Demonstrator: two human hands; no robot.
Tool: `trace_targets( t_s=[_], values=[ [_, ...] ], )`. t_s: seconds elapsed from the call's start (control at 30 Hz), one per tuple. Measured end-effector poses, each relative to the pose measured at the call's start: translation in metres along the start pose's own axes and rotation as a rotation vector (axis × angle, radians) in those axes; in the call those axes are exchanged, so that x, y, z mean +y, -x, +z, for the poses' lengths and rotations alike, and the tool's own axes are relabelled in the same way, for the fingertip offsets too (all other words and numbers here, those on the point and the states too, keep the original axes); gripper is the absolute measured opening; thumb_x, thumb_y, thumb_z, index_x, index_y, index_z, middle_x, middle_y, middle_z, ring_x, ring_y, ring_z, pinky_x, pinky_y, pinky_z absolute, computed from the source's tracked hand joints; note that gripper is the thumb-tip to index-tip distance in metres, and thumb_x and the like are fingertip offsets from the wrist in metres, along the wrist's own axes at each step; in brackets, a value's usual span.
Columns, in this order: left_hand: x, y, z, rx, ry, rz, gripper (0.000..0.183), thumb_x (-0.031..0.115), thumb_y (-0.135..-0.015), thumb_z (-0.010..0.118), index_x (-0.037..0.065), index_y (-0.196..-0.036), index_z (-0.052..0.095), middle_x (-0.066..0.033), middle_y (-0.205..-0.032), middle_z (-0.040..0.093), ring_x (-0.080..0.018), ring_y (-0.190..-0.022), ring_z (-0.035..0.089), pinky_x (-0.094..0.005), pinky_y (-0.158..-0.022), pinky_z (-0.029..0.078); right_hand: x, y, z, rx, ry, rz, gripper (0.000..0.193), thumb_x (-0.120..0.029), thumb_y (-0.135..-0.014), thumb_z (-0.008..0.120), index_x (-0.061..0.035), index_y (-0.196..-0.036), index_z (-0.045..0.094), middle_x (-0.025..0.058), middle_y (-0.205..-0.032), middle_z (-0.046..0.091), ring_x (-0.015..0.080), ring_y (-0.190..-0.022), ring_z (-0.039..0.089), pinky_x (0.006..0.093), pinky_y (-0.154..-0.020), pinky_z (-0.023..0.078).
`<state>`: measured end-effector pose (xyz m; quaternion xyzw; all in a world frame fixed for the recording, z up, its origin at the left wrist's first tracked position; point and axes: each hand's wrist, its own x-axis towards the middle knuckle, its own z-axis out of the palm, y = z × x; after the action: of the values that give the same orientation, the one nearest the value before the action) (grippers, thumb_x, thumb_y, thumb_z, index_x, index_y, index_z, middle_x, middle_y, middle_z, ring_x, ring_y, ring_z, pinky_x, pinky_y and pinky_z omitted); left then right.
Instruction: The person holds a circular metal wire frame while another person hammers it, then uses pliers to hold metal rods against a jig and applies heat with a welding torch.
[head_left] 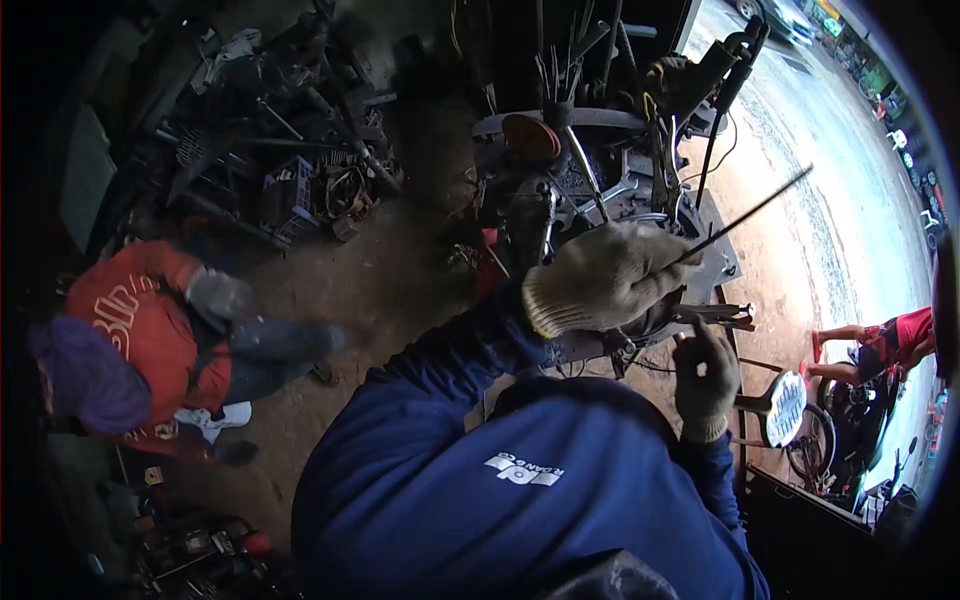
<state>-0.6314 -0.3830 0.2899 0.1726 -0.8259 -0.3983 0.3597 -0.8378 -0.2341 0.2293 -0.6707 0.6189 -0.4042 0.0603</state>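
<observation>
My left hand (612,277), in a light knitted work glove, reaches over the cluttered workbench. Its fingers are closed on a thin dark rod (755,210), which slants up to the right, its far end free in the air. Below and to the right, my gloved right hand (706,378) is raised beside the bench edge. A finger points upward and the fingers look apart, with nothing visible between them. Just beyond it lies a plier-like tool with red on it (728,316). Behind my left hand sit a wrench (618,190) and a shiny metal bar (585,172).
At the left, a person in an orange top (150,330) sits low, one gloved hand blurred. Metal scrap and a grey crate (288,192) lie beyond them. A round white-faced sign or stool (785,410) stands at right, near a bicycle wheel (812,440) and another person (885,345).
</observation>
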Motion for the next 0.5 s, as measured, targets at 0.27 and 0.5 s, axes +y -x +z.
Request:
trace_targets(
  t_s=[0.27, 0.5],
  values=[
    [0.018, 0.02, -0.016, -0.346, -0.181, -0.101, 0.025, 0.013, -0.092, 0.065, 0.009, -0.116, 0.073, -0.0155, -0.09, 0.073, -0.0325, -0.085, 0.073, -0.0438, -0.076, 0.058, -0.031, -0.011, -0.038, 0.287, 0.392, -0.254, 0.061, -0.038, -0.078, 0.088, -0.0048, -0.125, 0.069, 0.0152, -0.132, 0.057, 0.0351, -0.122, 0.059, 0.0439, -0.097, 0.052],
    [0.014, 0.032, -0.01, -0.355, -0.103, -0.032, 0.024, 0.017, -0.091, 0.071, 0.007, -0.113, 0.074, -0.0145, -0.091, 0.073, -0.0326, -0.087, 0.072, -0.0436, -0.077, 0.056, -0.029, -0.011, -0.025, -0.185, 0.306, -0.201, 0.031, -0.019, -0.079, 0.081, -0.0149, -0.109, 0.075, 0.0059, -0.088, 0.071, 0.0276, -0.079, 0.069, 0.0401, -0.072, 0.053]
  ],
)
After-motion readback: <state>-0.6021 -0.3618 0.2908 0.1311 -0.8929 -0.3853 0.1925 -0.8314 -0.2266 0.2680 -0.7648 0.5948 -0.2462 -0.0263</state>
